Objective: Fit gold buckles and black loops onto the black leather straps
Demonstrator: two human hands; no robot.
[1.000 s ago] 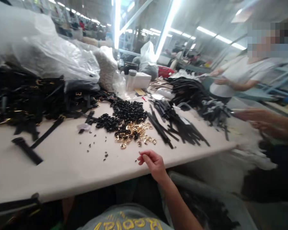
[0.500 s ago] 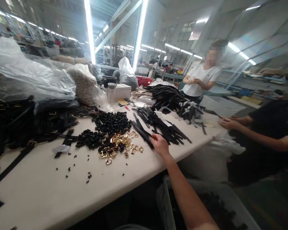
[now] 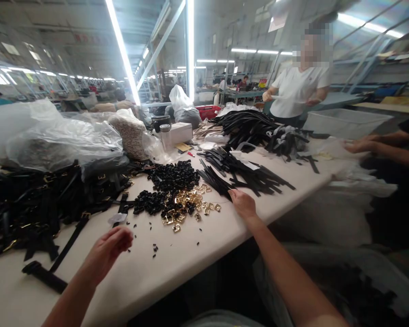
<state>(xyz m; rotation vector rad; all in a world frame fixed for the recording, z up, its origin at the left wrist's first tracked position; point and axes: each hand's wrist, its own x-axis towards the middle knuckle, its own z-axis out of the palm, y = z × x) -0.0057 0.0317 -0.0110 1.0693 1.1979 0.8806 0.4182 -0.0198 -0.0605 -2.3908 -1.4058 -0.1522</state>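
Observation:
My right hand (image 3: pixel 243 204) pinches the near end of a black strap (image 3: pixel 218 182) at the edge of a pile of similar straps (image 3: pixel 255 175). Over the table's left half is my left hand (image 3: pixel 109 252), fingers curled together and slightly blurred; whatever they hold, if anything, is hidden. Between the hands lie gold square buckles (image 3: pixel 187 200) and heaps of small black loops (image 3: pixel 175 175). A few tiny black pieces (image 3: pixel 154 249) are scattered near the left hand. Close to my left forearm rests a dark rolled strap (image 3: pixel 44 276).
Black belts with gold buckles (image 3: pixel 47 204) are heaped at the left, under clear plastic bags (image 3: pixel 71 136). Farther back stand a clear bottle (image 3: pixel 165 136) and a white box (image 3: pixel 181 132). A co-worker in white (image 3: pixel 298 88) stands behind; another person's hands (image 3: pixel 357 144) are at right.
My left hand has come into view from the lower left. The right hand stays at the straps, its fingers on a strap's end. The camera view has shifted left.

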